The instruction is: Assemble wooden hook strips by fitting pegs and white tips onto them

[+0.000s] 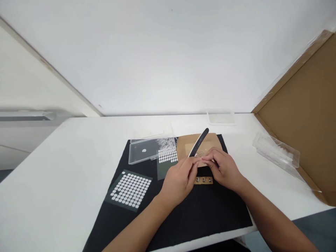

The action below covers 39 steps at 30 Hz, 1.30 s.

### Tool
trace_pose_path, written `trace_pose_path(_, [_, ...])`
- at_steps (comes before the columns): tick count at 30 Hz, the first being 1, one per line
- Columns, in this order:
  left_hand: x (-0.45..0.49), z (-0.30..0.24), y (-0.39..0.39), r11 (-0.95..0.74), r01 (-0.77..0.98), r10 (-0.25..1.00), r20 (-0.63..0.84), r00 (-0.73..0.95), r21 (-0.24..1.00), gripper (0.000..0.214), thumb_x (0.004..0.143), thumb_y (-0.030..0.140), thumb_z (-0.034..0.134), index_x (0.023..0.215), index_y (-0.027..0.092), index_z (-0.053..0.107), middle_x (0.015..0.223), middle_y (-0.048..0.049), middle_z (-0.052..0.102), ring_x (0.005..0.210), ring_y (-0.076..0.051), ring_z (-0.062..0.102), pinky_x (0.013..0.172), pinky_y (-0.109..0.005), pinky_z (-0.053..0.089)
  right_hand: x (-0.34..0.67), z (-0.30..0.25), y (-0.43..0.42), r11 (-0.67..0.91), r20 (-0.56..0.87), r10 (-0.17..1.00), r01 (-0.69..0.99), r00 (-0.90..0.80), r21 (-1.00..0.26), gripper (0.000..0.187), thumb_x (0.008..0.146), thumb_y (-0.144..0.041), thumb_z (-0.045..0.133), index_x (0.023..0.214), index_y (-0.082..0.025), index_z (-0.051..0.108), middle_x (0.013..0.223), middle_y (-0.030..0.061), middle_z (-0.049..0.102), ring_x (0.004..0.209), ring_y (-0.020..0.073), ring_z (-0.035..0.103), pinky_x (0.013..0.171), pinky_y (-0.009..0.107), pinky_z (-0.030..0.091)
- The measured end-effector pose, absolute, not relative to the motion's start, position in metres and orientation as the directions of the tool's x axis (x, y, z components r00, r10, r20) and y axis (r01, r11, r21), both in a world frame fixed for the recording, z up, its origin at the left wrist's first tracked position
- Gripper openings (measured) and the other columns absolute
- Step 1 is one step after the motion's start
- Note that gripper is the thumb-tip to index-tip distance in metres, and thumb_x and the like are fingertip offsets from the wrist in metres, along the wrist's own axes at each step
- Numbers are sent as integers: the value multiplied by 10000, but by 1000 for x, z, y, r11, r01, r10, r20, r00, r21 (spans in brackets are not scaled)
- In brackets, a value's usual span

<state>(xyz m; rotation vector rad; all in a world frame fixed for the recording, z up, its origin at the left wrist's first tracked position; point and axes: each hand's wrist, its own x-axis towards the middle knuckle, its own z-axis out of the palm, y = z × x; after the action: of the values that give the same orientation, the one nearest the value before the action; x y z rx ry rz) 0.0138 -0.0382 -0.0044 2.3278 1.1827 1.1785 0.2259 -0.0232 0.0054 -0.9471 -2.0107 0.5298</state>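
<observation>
head view — left hand (179,177) pinches file (201,140), right hand (226,168) pinched, hold unclear — box (137,153) holds white pieces (167,143)

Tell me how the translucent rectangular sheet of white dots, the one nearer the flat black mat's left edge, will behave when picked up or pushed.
The translucent rectangular sheet of white dots looks thin, so it is probably light and may flex when lifted. Lying flat on the flat black mat, it would likelier slide than roll or tip.
</observation>
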Motion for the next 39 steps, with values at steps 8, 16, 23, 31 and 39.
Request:
trace_pose_path(8, [22, 4, -45, -436, 585, 895, 396, 204, 684, 454, 1105, 271, 457, 1549, 183, 497, 1278, -144, 773, 1038, -265, 802, 839, -344, 644, 211, 4, -17, 606, 678, 732, 522, -70, -601, 104, 1063, -177, 579, 988, -245, 603, 894, 25, 683, 808, 190, 670, 707, 335, 566])
trace_pose_path(16, [22, 8, -44, -458, 609, 879, 433, 200, 648, 305, 1114, 255, 469, 1294, 165, 698, 861, -44, 795, 692, -186, 766, 664, -256, 583, 199, 1, -9, 617, 718, 680, 646, -149, -450, 103, 1060, -165, 601, 1003, -250, 609, 902, 48, 714, 861, 220, 705, 728, 361, 578])
trace_pose_path(23, [19, -1, -42, -543, 682, 790, 573, 218, 489, 318, 1133, 283, 457, 1256, 134, 709, 831, -69, 804, 643, -179, 746, 625, -256, 562, 197, 6, -14, 580, 677, 724, 650, -134, -491, 124, 1071, -168, 574, 976, -245, 590, 888, 37, 696, 817, 193, 674, 649, 305, 531])
trace_pose_path(31, [18, -5, -44, -609, 660, 741, 612, 275, 440, 306, 1112, 223, 491, 1330, 108, 673, 838, -74, 799, 630, -175, 734, 613, -252, 563, 197, 3, -17, 506, 685, 726, 715, -51, -482, 119, 1071, -189, 564, 964, -243, 572, 870, 37, 668, 764, 191, 640, 633, 313, 486])
trace_pose_path(39, [19, -5, -44, -599, 665, 743, 621, 251, 447, 286, 1102, 207, 502, 1295, 100, 684, 831, -79, 802, 631, -190, 745, 605, -265, 567, 196, 5, -18, 576, 670, 721, 691, -177, -437, 152, 1078, -187, 536, 941, -251, 522, 868, 41, 660, 757, 189, 631, 619, 311, 458])
